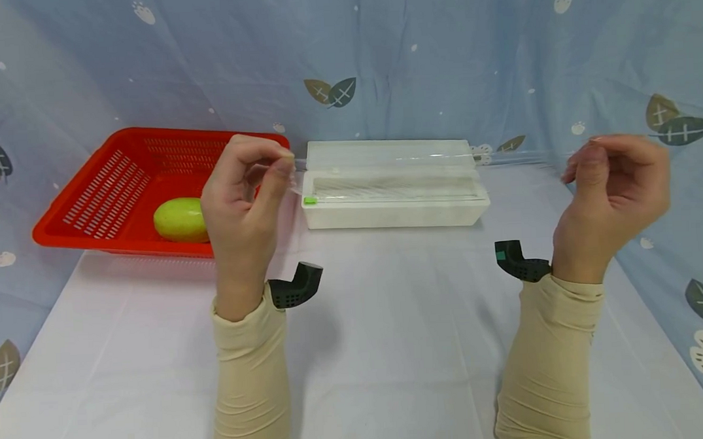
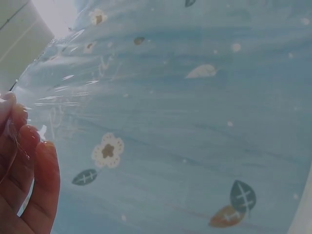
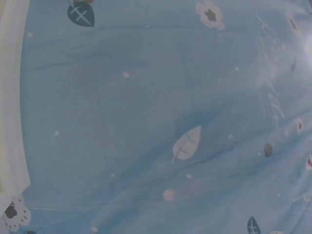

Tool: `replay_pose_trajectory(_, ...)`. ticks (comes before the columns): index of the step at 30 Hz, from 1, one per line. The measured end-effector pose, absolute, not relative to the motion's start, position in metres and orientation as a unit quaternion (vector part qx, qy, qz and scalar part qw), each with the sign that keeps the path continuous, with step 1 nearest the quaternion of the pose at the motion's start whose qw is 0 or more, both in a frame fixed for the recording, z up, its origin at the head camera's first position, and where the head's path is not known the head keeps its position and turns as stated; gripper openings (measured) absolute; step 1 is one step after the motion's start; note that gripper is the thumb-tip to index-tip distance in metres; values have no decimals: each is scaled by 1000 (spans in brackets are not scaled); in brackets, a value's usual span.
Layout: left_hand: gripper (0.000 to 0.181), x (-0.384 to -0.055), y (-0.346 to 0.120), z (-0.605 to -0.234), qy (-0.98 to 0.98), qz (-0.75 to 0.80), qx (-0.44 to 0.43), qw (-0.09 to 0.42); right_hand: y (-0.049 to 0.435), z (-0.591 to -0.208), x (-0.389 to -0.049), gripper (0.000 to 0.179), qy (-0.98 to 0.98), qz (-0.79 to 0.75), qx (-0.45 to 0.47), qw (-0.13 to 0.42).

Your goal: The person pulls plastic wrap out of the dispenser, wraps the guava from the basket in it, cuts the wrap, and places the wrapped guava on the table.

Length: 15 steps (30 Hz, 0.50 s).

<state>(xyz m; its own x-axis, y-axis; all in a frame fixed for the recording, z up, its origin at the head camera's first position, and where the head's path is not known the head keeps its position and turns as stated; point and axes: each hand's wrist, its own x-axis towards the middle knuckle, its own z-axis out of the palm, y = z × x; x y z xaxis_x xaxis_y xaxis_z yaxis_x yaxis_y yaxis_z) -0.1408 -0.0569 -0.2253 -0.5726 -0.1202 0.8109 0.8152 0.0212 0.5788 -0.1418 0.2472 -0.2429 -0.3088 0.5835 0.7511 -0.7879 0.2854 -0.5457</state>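
Observation:
A sheet of clear cling film [image 1: 431,157] is stretched taut between my two raised hands. My left hand [image 1: 245,191] pinches one end between thumb and forefinger, in front of the red basket's right side. At the other end, right of the white box, my right hand [image 1: 615,185] pinches the film with thumb and fingers. Behind and below the film is the white cling film dispenser [image 1: 395,216], lid raised, with a green slider at its left. The left wrist view shows my left fingers [image 2: 46,170] at the glossy film [image 2: 73,92]. My right hand is outside the right wrist view.
A red plastic basket [image 1: 87,241] with slotted walls stands at the back left. It holds a yellow-green fruit [image 1: 181,220], partly hidden behind my left hand. A white cloth [image 1: 392,348] covers the table, and a blue patterned curtain [image 1: 439,65] hangs behind.

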Motion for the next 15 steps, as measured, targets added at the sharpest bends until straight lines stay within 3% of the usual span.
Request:
replay_pose_trajectory(8,17,-144,-61,-231,-601,-654,-285,361,243,-239,-137,23,-542,592,108,586)
replay_pose_trajectory(15,13,-141,-61,-231,-604,-649,-287,363,242,-238,-134,23,-537,598,114,584)
